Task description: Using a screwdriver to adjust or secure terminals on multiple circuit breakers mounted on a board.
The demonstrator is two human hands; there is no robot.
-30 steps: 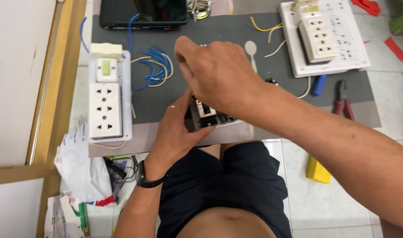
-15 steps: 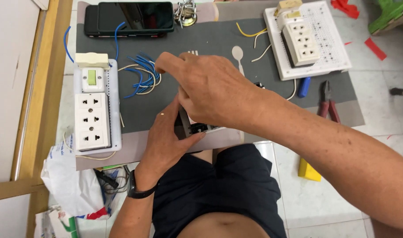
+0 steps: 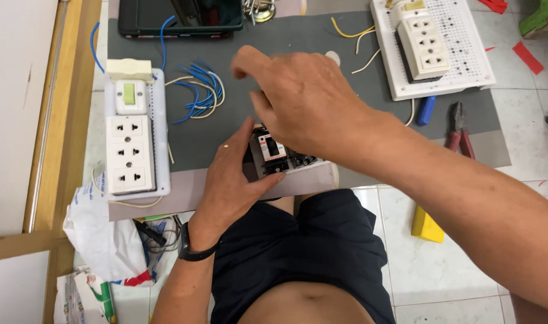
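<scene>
Grey matting [image 3: 298, 42] covers the low board across my lap, tiled floor around it. At its near edge my left hand [image 3: 229, 180] grips the black breaker block [image 3: 280, 155], while my right hand [image 3: 298, 102] hovers just above, fingers loosely curled, holding nothing (blue wires [image 3: 199, 90] lie beyond).

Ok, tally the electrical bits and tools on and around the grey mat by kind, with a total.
White socket boards: 2
Breaker blocks: 1, gripped by the left hand, right hand hovering above
Blue wire bundles: 1
Red-handled pliers: 1
Blue-handled tools: 1
Total: 6
</scene>
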